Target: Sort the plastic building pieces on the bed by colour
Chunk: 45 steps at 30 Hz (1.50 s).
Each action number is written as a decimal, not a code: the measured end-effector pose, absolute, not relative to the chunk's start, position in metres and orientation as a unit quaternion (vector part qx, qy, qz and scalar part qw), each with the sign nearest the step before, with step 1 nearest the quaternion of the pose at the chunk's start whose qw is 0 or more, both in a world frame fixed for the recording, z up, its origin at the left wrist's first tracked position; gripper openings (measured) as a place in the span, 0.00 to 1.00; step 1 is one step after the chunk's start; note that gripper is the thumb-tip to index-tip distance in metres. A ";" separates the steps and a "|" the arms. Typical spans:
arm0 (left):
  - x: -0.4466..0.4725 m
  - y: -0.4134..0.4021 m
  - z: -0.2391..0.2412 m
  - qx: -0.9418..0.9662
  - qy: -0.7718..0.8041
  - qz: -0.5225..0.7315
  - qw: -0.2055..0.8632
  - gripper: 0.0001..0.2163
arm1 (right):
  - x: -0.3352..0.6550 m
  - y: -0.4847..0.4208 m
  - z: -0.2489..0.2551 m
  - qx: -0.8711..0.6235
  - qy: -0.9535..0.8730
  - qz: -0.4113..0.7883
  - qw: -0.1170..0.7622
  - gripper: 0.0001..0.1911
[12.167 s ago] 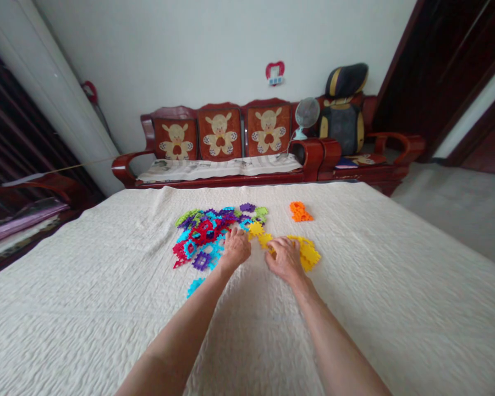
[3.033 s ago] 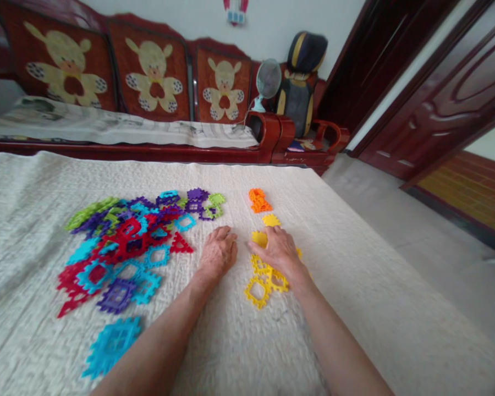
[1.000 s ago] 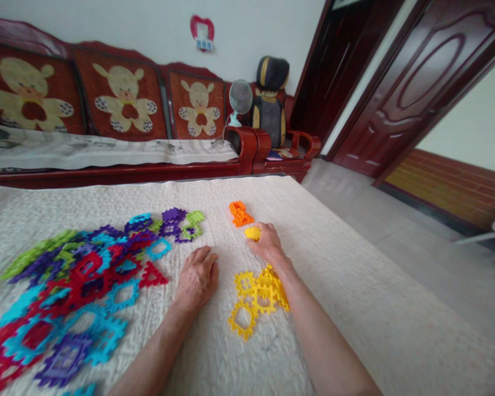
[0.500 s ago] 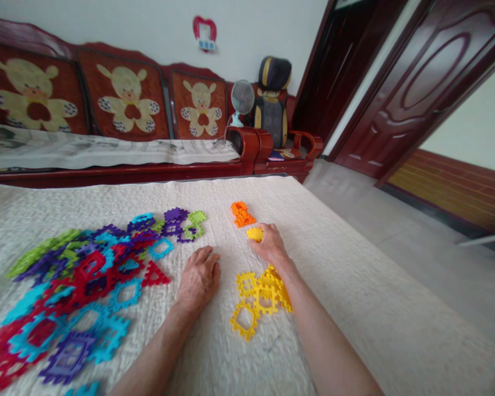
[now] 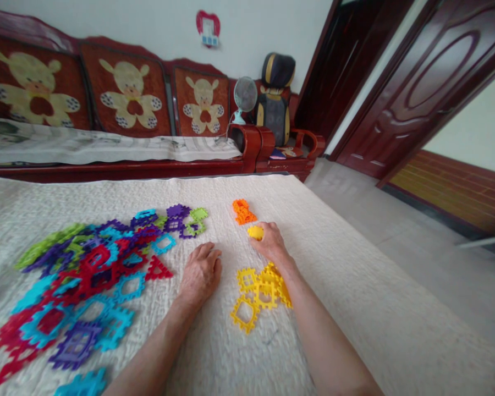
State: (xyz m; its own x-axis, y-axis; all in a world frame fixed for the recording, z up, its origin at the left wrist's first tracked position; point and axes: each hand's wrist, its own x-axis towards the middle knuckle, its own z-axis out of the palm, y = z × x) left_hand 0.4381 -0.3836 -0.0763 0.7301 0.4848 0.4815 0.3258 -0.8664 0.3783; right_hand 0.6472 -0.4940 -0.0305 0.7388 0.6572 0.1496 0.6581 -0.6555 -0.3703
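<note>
My right hand [image 5: 269, 242] grips a small yellow building piece [image 5: 255, 232], its fingers closed round the right side. Just beyond it lies a small heap of orange interlocking pieces [image 5: 243, 212]. Nearer to me, beside my right forearm, is a loose group of yellow interlocking pieces [image 5: 266, 295], some with window-like openings. Palm down on the cloth, my left hand [image 5: 201, 270] holds nothing, with its fingers loosely bent and somewhat apart. To its left a red triangular piece [image 5: 159, 268] sits at the edge of a mixed pile.
The mixed pile has red, purple, green and blue pieces [image 5: 131, 286] spread over the left of the table. A cream quilted cloth [image 5: 334, 286] covers the tabletop. Behind it stand a wooden sofa [image 5: 169, 170], a small fan [image 5: 245, 94] and an armchair with a massage cushion [image 5: 273, 118].
The view has shifted slightly, so the pile appears a little further right. Both hands stay nearly in place, and the yellow piece remains in my right hand.
</note>
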 end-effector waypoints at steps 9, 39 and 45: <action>0.437 -0.382 -0.072 0.929 0.225 0.259 0.139 0.13 | 0.662 -0.541 0.015 -0.918 -0.331 0.065 0.207 0.19; 0.438 -0.385 -0.073 0.927 0.236 0.263 0.129 0.12 | 0.688 -0.507 -0.015 -0.792 -0.553 0.067 0.251 0.30; 0.439 -0.384 -0.073 0.926 0.232 0.269 0.127 0.12 | 0.690 -0.504 -0.017 -0.787 -0.564 0.097 0.230 0.31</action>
